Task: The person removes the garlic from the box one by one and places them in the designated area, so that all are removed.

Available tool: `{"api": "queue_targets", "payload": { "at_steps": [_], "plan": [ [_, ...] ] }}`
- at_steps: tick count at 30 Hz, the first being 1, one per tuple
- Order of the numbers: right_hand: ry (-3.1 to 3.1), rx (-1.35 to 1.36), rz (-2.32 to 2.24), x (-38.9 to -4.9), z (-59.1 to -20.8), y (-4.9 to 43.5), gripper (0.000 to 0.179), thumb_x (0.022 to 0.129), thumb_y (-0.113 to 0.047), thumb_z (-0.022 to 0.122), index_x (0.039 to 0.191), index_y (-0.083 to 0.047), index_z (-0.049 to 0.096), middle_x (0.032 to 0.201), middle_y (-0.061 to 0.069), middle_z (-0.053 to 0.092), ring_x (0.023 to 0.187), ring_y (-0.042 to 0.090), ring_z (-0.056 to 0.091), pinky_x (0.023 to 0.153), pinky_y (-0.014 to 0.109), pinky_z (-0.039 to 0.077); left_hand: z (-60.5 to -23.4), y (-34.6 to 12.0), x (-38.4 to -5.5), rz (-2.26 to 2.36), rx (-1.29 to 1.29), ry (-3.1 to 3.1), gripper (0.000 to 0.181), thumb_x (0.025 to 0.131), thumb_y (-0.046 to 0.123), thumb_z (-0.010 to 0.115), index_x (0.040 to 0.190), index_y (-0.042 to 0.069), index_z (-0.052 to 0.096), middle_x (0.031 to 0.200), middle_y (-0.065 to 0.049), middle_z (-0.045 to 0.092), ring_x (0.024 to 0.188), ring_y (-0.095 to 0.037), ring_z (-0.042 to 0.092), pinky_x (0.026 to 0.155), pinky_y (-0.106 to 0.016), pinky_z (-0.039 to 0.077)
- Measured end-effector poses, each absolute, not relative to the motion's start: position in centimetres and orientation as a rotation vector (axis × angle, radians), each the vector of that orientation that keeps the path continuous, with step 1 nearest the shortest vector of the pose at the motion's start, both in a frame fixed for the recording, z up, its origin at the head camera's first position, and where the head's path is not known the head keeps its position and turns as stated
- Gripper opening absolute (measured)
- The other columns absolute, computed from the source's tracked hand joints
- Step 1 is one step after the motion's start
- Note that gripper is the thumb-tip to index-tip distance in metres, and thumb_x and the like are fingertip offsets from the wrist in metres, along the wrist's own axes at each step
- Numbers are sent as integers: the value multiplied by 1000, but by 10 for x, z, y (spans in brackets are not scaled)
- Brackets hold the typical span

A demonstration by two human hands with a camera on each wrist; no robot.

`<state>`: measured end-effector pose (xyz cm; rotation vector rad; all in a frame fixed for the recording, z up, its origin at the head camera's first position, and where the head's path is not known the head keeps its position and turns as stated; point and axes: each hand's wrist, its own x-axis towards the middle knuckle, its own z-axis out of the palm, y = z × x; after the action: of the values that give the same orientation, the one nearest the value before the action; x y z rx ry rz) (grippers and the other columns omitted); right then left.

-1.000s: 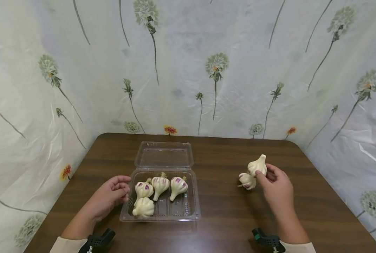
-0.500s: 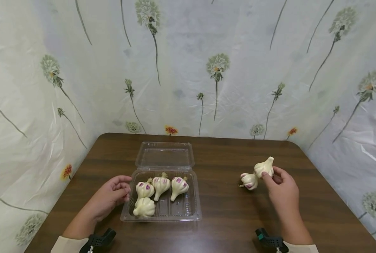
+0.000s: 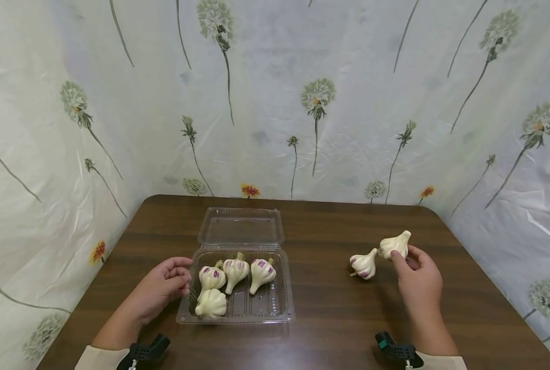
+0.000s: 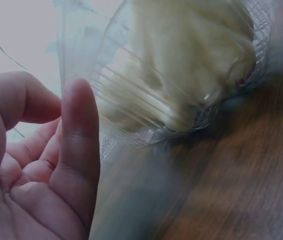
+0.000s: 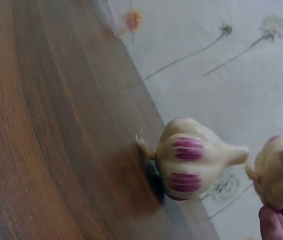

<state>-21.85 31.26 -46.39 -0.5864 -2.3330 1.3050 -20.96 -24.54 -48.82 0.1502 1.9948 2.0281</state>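
Note:
My right hand (image 3: pixel 418 280) pinches a white garlic bulb (image 3: pixel 395 245) between thumb and fingers, its stem pointing up and right. Just left of it, a purple-marked garlic bulb (image 3: pixel 364 265) sits on the table; in the right wrist view this bulb's (image 5: pixel 191 160) stem tip comes close to the held bulb's (image 5: pixel 279 172) root end. On the other side, my left hand (image 3: pixel 161 288) lies with loosely bent fingers against the left edge of a clear plastic clamshell box (image 3: pixel 281 288). Several garlic bulbs (image 3: pixel 236 271) fill the box's left and back part.
The box's clear lid (image 3: pixel 240 226) is folded back, away from me. Brown wood-grain table (image 3: pixel 321 298) surrounds everything. A flower-printed sheet (image 3: pixel 266 103) hangs behind the table and along both sides.
My right hand has moved right with its garlic bulb, drawing apart from the bulb on the table, whose stem now shows. The left hand and the box stay in place.

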Motion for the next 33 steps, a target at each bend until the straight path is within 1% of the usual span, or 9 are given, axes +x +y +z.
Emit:
{"api": "queue_targets", "payload": {
  "at_steps": [3,5,9,12,14,17,25,29,33],
  "plan": [
    [-2355,-626,1298,-219,-465,314,65,98,-52,67,145,-7,60,137,18,68,90,-12,55,65,9,46,-488,-245,-210,2029,147,1997,44,106,2,55,145,-7,37,100,-2,60,85,-12,65,80,-26,61],
    [-2376,-647,1298,-220,-466,315,68,98,-53,66,146,-6,60,137,19,68,93,-8,57,66,9,45,-488,-245,-210,2030,147,1997,44,106,2,54,146,-7,37,100,-2,60,85,-12,65,80,-25,61],
    [-2394,-666,1310,-221,-467,317,70,98,-54,65,146,-4,58,138,22,66,109,12,64,66,11,45,-487,-244,-211,2033,153,1997,44,106,1,54,145,-8,37,100,-2,60,85,-12,65,79,-25,61],
    [-2421,-678,1318,-221,-468,318,72,98,-56,64,147,-4,57,139,23,65,122,27,62,67,14,45,-487,-244,-211,2034,157,2000,44,106,1,54,145,-8,37,100,-2,60,84,-12,65,79,-25,61],
    [-2446,-684,1312,-220,-470,319,72,98,-56,64,147,-4,56,140,24,64,125,31,60,68,17,45,-487,-244,-211,2033,159,2000,44,106,2,55,145,-8,37,100,-2,60,84,-12,65,79,-25,61],
    [-2477,-679,1306,-221,-472,320,74,98,-57,63,148,-2,55,140,26,62,125,35,60,67,19,45,-487,-244,-211,2032,166,1998,45,106,2,55,146,-8,37,100,-2,61,85,-12,65,79,-25,61],
    [-2532,-653,1285,-223,-479,324,74,99,-57,62,148,-2,54,140,25,62,123,34,58,66,18,47,-486,-244,-211,2034,184,1991,45,106,3,55,146,-9,36,100,-1,61,85,-12,65,80,-25,61],
    [-2572,-659,1284,-223,-480,323,75,99,-57,62,149,-2,53,142,24,61,124,35,58,69,21,48,-485,-245,-211,2020,187,1996,47,106,4,55,147,-9,35,101,-2,60,85,-12,65,80,-26,61],
    [-2588,-660,1294,-221,-482,322,73,99,-54,63,149,-2,52,142,25,60,125,36,56,75,26,48,-485,-246,-210,2003,191,1998,47,107,4,54,147,-9,35,102,-2,60,86,-12,65,80,-26,61]
  ]
}}
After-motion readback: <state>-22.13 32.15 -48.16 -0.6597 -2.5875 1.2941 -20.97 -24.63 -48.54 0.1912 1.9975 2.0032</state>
